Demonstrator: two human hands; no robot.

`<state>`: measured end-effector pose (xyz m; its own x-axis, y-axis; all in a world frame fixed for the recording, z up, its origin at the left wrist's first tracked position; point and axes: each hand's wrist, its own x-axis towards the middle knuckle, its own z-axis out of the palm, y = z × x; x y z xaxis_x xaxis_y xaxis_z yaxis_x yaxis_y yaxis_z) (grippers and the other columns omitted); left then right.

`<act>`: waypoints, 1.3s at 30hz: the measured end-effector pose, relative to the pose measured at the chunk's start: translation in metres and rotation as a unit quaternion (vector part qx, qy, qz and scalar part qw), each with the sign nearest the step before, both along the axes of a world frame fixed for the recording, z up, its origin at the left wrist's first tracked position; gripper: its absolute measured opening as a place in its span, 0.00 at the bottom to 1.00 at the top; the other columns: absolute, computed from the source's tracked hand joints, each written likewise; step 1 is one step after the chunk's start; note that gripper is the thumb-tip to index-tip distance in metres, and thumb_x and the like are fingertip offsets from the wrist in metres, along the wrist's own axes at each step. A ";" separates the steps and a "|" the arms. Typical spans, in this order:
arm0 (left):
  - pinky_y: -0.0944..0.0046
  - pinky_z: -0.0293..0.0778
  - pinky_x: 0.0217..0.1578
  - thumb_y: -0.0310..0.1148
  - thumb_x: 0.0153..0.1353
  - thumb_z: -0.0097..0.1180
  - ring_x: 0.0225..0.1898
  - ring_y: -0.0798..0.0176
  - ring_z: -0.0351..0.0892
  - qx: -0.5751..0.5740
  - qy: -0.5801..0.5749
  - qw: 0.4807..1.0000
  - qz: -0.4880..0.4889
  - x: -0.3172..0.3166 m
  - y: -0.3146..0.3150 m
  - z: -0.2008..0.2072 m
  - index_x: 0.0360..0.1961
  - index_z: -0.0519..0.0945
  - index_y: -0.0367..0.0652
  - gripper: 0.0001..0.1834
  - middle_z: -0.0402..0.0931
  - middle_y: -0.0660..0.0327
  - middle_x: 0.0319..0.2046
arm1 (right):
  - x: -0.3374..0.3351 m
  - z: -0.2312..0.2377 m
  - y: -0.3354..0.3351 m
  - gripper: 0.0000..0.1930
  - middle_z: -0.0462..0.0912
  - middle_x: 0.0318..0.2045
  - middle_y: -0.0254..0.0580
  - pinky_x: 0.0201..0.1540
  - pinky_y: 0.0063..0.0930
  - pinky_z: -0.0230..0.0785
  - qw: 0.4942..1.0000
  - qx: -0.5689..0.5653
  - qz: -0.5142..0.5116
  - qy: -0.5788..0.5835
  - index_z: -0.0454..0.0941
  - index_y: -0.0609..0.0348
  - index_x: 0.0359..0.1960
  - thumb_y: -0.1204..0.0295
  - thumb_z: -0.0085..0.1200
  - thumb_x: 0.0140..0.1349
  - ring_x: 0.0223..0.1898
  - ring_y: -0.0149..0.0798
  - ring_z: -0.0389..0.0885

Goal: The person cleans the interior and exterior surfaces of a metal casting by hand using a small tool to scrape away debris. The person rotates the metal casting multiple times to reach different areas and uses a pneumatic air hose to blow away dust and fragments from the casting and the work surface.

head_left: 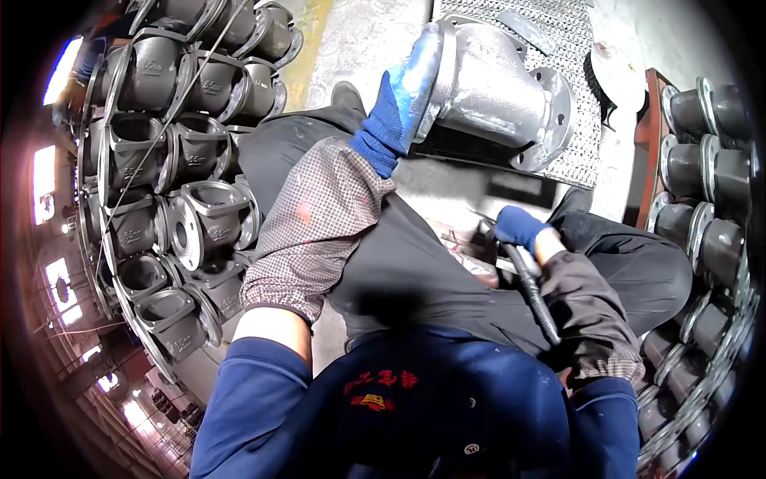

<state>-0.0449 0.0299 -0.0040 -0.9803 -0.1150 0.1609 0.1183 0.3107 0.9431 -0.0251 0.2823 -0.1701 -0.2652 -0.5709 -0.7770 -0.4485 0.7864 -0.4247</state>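
Observation:
A grey cast-metal valve body point(499, 84) with round flanges lies on its side on a patterned metal bench top point(578, 152). My left hand point(411, 88), in a blue glove with a pale worn palm, is stretched along the valve body's left flange and grips its rim. My right hand point(520, 229), also gloved in blue, is lower, between my knees. Its fingers are closed round the end of a tool with a black ribbed hose point(531, 291); the tool's head is mostly hidden, so its kind is unclear.
Stacked grey valve bodies point(211, 211) fill the left side, with a thin cord across them. More flanged castings point(690, 164) stand at the right beside a red-brown metal edge point(653, 144). A flat bluish piece point(527, 32) and a black-bristled round thing point(600, 80) are near the bench.

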 end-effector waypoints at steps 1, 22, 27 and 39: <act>0.63 0.69 0.53 0.31 0.66 0.42 0.54 0.57 0.70 0.001 -0.009 1.000 -0.003 0.003 -0.004 -0.001 0.62 0.57 0.36 0.24 0.62 0.49 0.59 | -0.004 0.032 -0.007 0.20 0.81 0.29 0.55 0.35 0.35 0.71 0.993 -0.014 -0.094 -0.073 0.80 0.64 0.34 0.58 0.54 0.48 0.31 0.50 0.80; 0.66 0.58 0.61 0.46 0.70 0.27 0.61 0.64 0.60 0.287 -0.017 0.957 -0.046 -0.011 -0.018 -0.023 0.64 0.52 0.34 0.30 0.57 0.53 0.62 | -0.028 0.211 -0.086 0.17 0.81 0.25 0.39 0.28 0.25 0.71 0.829 -0.377 -0.394 -0.124 0.77 0.65 0.39 0.63 0.57 0.55 0.24 0.30 0.78; 0.66 0.56 0.62 0.41 0.70 0.32 0.62 0.64 0.59 0.256 0.018 0.965 -0.044 -0.013 -0.023 -0.038 0.64 0.54 0.34 0.27 0.57 0.54 0.62 | -0.026 0.206 -0.113 0.18 0.79 0.22 0.52 0.29 0.38 0.71 0.879 -0.274 -0.201 0.335 0.78 0.61 0.31 0.55 0.57 0.52 0.23 0.51 0.79; 0.61 0.55 0.62 0.36 0.68 0.39 0.62 0.57 0.59 0.086 0.140 0.984 -0.062 0.003 -0.013 -0.015 0.62 0.55 0.34 0.26 0.59 0.49 0.60 | -0.023 0.201 -0.119 0.24 0.78 0.22 0.45 0.22 0.19 0.70 0.618 -0.416 -0.495 -0.446 0.75 0.69 0.29 0.53 0.49 0.61 0.19 0.31 0.77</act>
<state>-0.0421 0.0166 -0.0186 -0.9084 -0.0466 0.4156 0.4082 0.1165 0.9054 -0.0480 0.1630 0.0308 -0.4839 -0.7718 -0.4125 0.7825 -0.1705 -0.5988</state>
